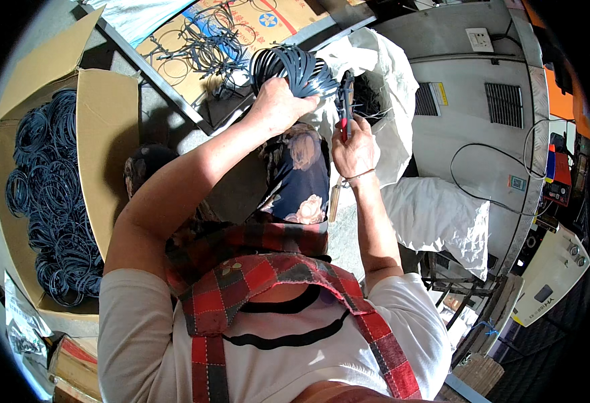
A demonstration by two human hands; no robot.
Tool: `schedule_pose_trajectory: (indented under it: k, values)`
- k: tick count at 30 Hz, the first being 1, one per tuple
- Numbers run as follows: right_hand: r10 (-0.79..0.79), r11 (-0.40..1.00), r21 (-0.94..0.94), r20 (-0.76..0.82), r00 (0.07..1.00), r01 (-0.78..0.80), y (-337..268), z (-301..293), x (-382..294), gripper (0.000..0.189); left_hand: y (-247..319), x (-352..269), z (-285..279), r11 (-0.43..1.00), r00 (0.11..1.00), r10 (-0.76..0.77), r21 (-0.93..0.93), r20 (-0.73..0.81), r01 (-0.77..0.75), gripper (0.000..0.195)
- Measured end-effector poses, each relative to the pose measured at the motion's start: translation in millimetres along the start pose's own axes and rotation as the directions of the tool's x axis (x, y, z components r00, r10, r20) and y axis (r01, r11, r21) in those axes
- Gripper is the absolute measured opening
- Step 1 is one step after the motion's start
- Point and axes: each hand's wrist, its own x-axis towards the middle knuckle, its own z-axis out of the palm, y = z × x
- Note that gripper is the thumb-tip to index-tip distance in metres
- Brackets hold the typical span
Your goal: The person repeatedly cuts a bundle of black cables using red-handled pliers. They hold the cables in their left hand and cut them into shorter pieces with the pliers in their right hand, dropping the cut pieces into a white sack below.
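My left hand (278, 107) grips a thick bundle of thin black plastic rings (292, 68), held above my lap. In my right hand (356, 153) is a pair of red-handled cutting pliers (346, 101), pointing away from me beside the bundle's right end. Whether the jaws touch the rings cannot be made out. Just behind the pliers, a white woven sack (398, 75) gapes with black plastic scraps (368, 95) inside. Beyond my left hand, loose black rings with sprue pieces (211, 48) lie tangled on a flat cardboard sheet (279, 22) bearing printing.
At left stands an open cardboard box (108, 121) filled with bundled black rings (58, 191). A metal-edged table frame (161, 90) runs between box and sheet. To the right are another white sack (441, 211), a grey machine cabinet (456, 111) and a loose black cable (476, 146).
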Motion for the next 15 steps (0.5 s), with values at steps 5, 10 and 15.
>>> schedule_pose_trajectory:
  k: [5,10,15]
  values:
    - [0.007,1.0,0.001,0.002,1.0,-0.007,-4,-1,2,0.022,-1,-1,2,0.999,0.999,0.037,0.02,0.004,-0.037,0.036]
    - [-0.015,1.0,-0.004,0.058,0.998,0.016,-2,-9,5,0.02,2,-2,0,0.995,0.996,0.079,0.051,0.034,-0.081,0.031]
    - [-0.11,0.993,0.046,0.002,0.994,0.11,10,-7,4,0.027,5,-2,-1,0.991,0.994,0.095,0.094,0.048,-0.1,0.029]
